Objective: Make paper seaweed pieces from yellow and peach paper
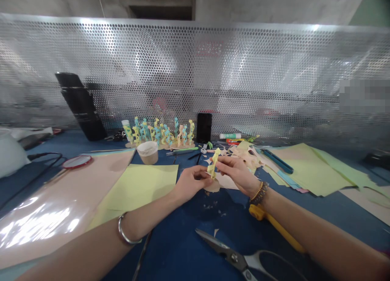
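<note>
A: Where's that yellow paper twist (216, 154)?
B: Nearly upright above the pale base (215, 186)! Right hand (239, 172) pinches it mid-height, tip poking out above!
A: And the left hand (191, 182)?
B: Fingertips by its foot; pinching or not, I can't tell!

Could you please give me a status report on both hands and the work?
Right hand pinching yellow paper piece. Left hand at its foot, grip unclear. Scissors nearer the wearer, apart from both hands.

No text or number could be read. Markings on the green-and-white tube (230, 136) were too small to tell.
</note>
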`<move>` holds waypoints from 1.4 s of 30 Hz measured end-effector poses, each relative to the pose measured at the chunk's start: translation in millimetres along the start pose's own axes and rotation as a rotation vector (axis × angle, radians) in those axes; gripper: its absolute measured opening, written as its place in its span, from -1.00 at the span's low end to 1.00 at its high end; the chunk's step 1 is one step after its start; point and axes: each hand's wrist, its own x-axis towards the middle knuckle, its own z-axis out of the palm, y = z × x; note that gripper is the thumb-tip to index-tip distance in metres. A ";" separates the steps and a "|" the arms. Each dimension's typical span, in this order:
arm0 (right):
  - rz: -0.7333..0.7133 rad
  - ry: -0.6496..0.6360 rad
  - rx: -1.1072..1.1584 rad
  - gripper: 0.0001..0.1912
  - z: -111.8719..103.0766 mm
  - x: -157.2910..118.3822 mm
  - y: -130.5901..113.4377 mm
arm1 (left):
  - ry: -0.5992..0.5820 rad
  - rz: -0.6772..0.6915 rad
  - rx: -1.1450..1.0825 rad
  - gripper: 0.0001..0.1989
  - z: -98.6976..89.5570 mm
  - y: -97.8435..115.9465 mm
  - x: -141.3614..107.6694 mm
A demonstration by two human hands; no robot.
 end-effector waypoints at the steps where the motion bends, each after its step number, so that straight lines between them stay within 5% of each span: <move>1: -0.003 0.001 -0.004 -0.79 0.1 0.0 -0.4 | 0.000 -0.001 -0.001 -0.73 0.2 0.2 -0.1; 20: 0.103 -0.019 -0.239 -0.77 -2.3 -1.7 4.8 | 0.130 -0.024 -0.072 -0.78 -0.5 1.1 -0.2; 42: -0.019 -0.040 -0.538 -0.82 -2.9 -0.3 6.7 | 0.137 0.002 0.035 -0.77 -0.2 2.5 -1.7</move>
